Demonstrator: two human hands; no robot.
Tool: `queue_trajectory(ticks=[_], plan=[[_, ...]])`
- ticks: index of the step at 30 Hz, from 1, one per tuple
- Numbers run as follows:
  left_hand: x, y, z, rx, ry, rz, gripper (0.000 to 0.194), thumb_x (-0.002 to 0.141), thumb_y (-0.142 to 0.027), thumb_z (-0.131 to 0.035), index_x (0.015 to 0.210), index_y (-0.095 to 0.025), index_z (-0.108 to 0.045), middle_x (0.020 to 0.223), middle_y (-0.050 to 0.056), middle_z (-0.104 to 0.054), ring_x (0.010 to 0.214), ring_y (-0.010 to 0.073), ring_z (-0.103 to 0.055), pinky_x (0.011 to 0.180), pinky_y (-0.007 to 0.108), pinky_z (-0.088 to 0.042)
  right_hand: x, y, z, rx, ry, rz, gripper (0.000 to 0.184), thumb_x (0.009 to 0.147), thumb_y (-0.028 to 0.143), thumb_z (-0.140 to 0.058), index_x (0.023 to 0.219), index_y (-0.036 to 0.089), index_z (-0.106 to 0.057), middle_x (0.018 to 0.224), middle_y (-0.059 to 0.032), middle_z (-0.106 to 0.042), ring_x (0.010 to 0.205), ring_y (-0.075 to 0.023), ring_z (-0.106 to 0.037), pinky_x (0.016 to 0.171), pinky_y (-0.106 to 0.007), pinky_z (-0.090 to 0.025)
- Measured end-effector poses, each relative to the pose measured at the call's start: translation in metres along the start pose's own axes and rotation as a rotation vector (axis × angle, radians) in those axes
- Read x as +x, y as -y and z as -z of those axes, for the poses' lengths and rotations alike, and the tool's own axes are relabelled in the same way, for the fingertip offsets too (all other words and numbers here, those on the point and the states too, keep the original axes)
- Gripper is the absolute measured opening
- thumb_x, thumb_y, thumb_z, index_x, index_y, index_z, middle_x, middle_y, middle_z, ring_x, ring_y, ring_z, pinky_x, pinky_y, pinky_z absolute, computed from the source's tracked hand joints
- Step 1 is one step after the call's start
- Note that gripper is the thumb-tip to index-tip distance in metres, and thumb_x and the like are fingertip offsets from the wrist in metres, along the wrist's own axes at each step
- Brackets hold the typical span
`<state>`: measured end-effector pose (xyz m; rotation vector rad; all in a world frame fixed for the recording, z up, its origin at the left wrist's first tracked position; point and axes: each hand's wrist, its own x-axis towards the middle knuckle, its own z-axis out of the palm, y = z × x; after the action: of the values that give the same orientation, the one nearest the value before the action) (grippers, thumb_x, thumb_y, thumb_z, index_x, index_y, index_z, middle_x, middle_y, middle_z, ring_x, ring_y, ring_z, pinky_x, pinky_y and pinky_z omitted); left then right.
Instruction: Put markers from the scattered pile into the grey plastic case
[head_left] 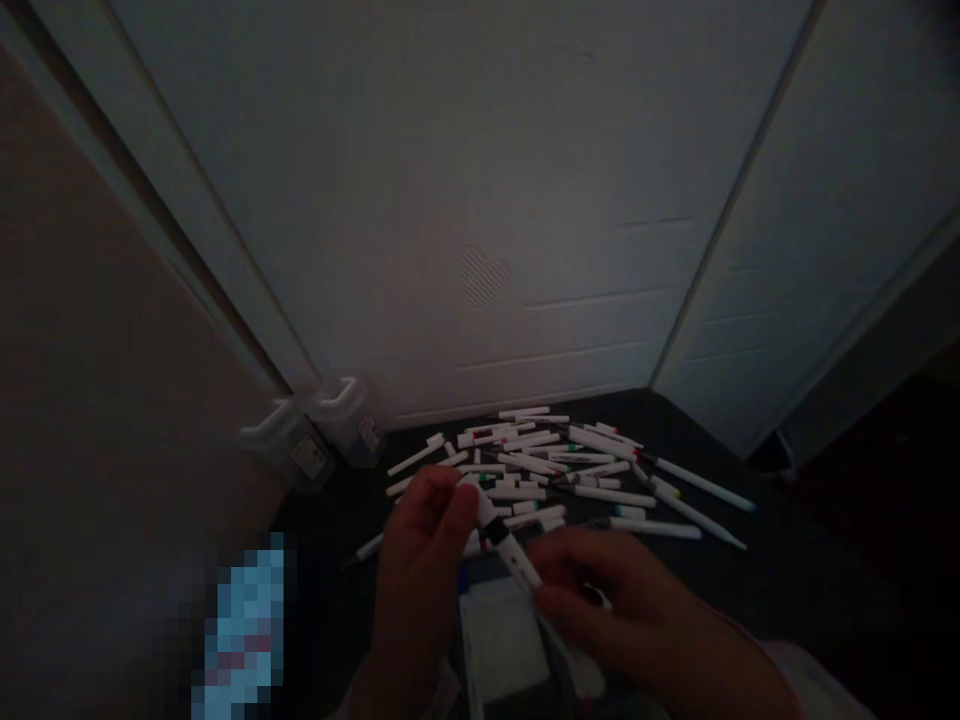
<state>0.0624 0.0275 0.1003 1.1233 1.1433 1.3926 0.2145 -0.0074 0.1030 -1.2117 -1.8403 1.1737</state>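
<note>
A white marker with a black band slants between my two hands. At its upper end, my left hand pinches the white marker cap between thumb and fingers. My right hand is closed around the lower end of the barrel. Whether the cap is fully seated on the marker, I cannot tell. Just below the hands is a clear plastic case with a pale panel. A white, pen-like shape lies beneath my right hand, partly hidden.
Many loose white markers and caps are scattered over the dark tabletop. Two clear plastic containers with labels stand at the back left. A pale panel wall closes off the far side. A pixelated bright patch is at lower left.
</note>
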Motion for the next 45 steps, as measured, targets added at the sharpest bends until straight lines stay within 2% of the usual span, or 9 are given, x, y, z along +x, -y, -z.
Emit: queue_trajectory(ticks=[5, 14, 18, 23, 27, 30, 34, 39, 45], plan=[[-0.005, 0.009, 0.002, -0.029, 0.069, 0.112, 0.025, 0.067, -0.037, -0.064, 0.081, -0.017, -0.058, 0.066, -0.002, -0.060, 0.060, 0.0103, -0.054, 0.056, 0.020, -0.041, -0.006, -0.013, -0.012, 0.279, 0.032, -0.127, 0.026, 0.078, 0.039, -0.052, 0.085, 0.016, -0.061, 0.065, 0.0010, -0.051, 0.058, -0.0086, -0.045, 0.051, -0.020, -0.038], [0.007, 0.044, 0.013, 0.054, 0.186, 0.258, 0.027, 0.066, -0.036, -0.064, 0.081, -0.015, -0.058, 0.071, 0.000, -0.062, 0.065, 0.0116, -0.055, 0.063, 0.023, -0.043, -0.016, -0.052, -0.044, 0.104, -0.124, -0.175, 0.035, 0.075, 0.027, -0.054, 0.110, 0.019, -0.054, 0.072, 0.0013, -0.057, 0.058, -0.0090, -0.049, 0.055, -0.021, -0.041], [-0.004, 0.058, 0.014, 0.129, 0.236, 0.271, 0.029, 0.069, -0.039, -0.062, 0.085, -0.015, -0.058, 0.069, 0.000, -0.060, 0.066, 0.0124, -0.055, 0.062, 0.023, -0.042, -0.023, -0.062, -0.057, 0.022, -0.133, -0.213, 0.021, 0.076, 0.025, -0.053, 0.095, 0.018, -0.057, 0.067, 0.0017, -0.056, 0.058, -0.0091, -0.050, 0.053, -0.020, -0.039], [-0.021, 0.070, 0.032, 0.295, 0.157, 0.230, 0.034, 0.073, -0.046, -0.055, 0.090, -0.017, -0.059, 0.077, 0.003, -0.062, 0.072, 0.0155, -0.057, 0.065, 0.025, -0.044, -0.032, -0.068, -0.057, -0.057, -0.162, -0.259, 0.011, 0.078, 0.024, -0.049, 0.080, 0.016, -0.056, 0.064, 0.0016, -0.054, 0.057, -0.0093, -0.047, 0.052, -0.021, -0.036], [-0.028, 0.088, 0.063, 0.618, -0.025, 0.188, 0.044, 0.069, -0.052, -0.055, 0.095, -0.017, -0.059, 0.092, 0.007, -0.062, 0.084, 0.0214, -0.057, 0.075, 0.033, -0.043, -0.044, -0.078, -0.048, -0.017, -0.221, -0.324, 0.017, 0.082, 0.030, -0.046, 0.081, 0.016, -0.056, 0.065, 0.0014, -0.054, 0.058, -0.0098, -0.048, 0.054, -0.022, -0.039], [-0.033, 0.103, 0.079, 0.822, -0.027, 0.160, 0.049, 0.068, -0.053, -0.055, 0.099, -0.016, -0.059, 0.090, 0.008, -0.061, 0.082, 0.0233, -0.056, 0.076, 0.037, -0.043, -0.049, -0.083, -0.043, 0.025, -0.270, -0.362, 0.020, 0.082, 0.034, -0.047, 0.083, 0.016, -0.056, 0.066, 0.0006, -0.056, 0.060, -0.0108, -0.051, 0.055, -0.023, -0.041], [-0.039, 0.115, 0.078, 0.928, 0.034, 0.095, 0.047, 0.074, -0.051, -0.050, 0.101, -0.014, -0.059, 0.085, 0.009, -0.061, 0.082, 0.0238, -0.055, 0.075, 0.038, -0.043, -0.049, -0.085, -0.043, 0.009, -0.282, -0.385, 0.024, 0.080, 0.034, -0.047, 0.089, 0.014, -0.057, 0.067, -0.0005, -0.058, 0.060, -0.0121, -0.054, 0.056, -0.024, -0.044], [-0.038, 0.130, 0.072, 1.017, -0.001, -0.034, 0.044, 0.078, -0.048, -0.044, 0.102, -0.014, -0.058, 0.079, 0.007, -0.061, 0.075, 0.0222, -0.055, 0.071, 0.038, -0.043, -0.046, -0.090, -0.046, 0.002, -0.339, -0.400, 0.036, 0.077, 0.034, -0.050, 0.107, 0.014, -0.055, 0.068, -0.0001, -0.059, 0.058, -0.0116, -0.055, 0.056, -0.024, -0.044], [-0.037, 0.137, 0.075, 1.059, 0.053, -0.132, 0.033, 0.080, -0.043, -0.042, 0.081, -0.017, -0.063, 0.079, 0.006, -0.065, 0.077, 0.0214, -0.057, 0.072, 0.038, -0.041, -0.043, -0.095, -0.047, 0.057, -0.310, -0.395, 0.047, 0.078, 0.034, -0.049, 0.122, 0.016, -0.046, 0.068, 0.0012, -0.055, 0.059, -0.0113, -0.054, 0.055, -0.023, -0.044]])
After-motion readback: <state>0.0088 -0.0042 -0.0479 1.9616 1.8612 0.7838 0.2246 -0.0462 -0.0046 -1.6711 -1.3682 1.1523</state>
